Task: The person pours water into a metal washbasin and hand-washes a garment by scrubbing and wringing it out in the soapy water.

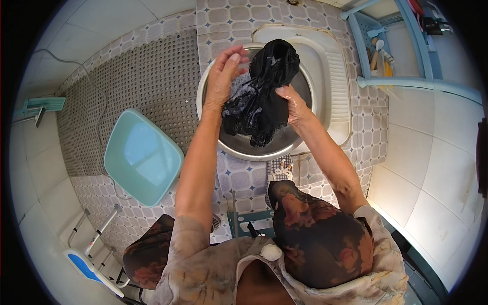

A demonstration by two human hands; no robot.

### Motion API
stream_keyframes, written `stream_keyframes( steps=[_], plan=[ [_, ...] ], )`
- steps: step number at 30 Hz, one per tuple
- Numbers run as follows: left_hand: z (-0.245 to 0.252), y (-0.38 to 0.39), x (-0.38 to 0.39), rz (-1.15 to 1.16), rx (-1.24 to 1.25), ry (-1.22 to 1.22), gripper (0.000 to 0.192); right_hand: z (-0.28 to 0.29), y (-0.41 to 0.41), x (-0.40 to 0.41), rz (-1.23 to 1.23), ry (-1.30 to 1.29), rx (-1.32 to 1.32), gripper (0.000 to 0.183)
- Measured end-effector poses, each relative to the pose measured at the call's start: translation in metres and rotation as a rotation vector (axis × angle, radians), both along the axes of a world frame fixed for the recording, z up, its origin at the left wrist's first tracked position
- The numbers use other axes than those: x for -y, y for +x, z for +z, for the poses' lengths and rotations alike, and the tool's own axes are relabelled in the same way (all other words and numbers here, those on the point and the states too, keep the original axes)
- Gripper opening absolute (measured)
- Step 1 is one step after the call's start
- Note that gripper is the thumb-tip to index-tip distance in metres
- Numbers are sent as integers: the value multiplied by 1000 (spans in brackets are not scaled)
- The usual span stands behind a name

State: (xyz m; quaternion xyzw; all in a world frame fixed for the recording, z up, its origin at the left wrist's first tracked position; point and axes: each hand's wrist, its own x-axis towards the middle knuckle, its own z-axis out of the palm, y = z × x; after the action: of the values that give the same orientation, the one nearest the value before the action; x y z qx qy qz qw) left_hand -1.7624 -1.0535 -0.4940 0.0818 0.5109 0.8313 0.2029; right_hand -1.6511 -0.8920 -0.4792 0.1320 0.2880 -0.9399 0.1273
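Observation:
A wet black cloth garment [267, 95], streaked with white suds, is bunched up over a round stainless steel basin [253, 152]. My right hand [293, 103] grips its right side, thumb on top and the other fingers hidden beneath or behind the fabric. My left hand [227, 74] is over the basin's left rim, fingers partly curled and apart, with nothing visible in it. It is beside the cloth; the picture does not settle whether the wrist touches the fabric. Soapy water shows between the left hand and the garment.
The basin overlaps a white ceramic squat toilet [337, 91]. Left of it stand a turquoise plastic tub [143, 164] and a perforated grey mat [160, 72] crossed by a hose [100, 114]. A light-blue shelf rack [400, 82] is at the right wall. A shower chair [89, 268] is at lower left.

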Motion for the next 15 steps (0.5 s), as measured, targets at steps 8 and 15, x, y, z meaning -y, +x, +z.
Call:
stream_keyframes(
  steps=[8,15],
  plan=[
    [-46,63,-22,-96,702,350,67,7,-16,17,-175,450,163,50],
    [-15,81,-20,-113,509,124,112,6,-20,5,-15,1461,194,75]
  ],
)
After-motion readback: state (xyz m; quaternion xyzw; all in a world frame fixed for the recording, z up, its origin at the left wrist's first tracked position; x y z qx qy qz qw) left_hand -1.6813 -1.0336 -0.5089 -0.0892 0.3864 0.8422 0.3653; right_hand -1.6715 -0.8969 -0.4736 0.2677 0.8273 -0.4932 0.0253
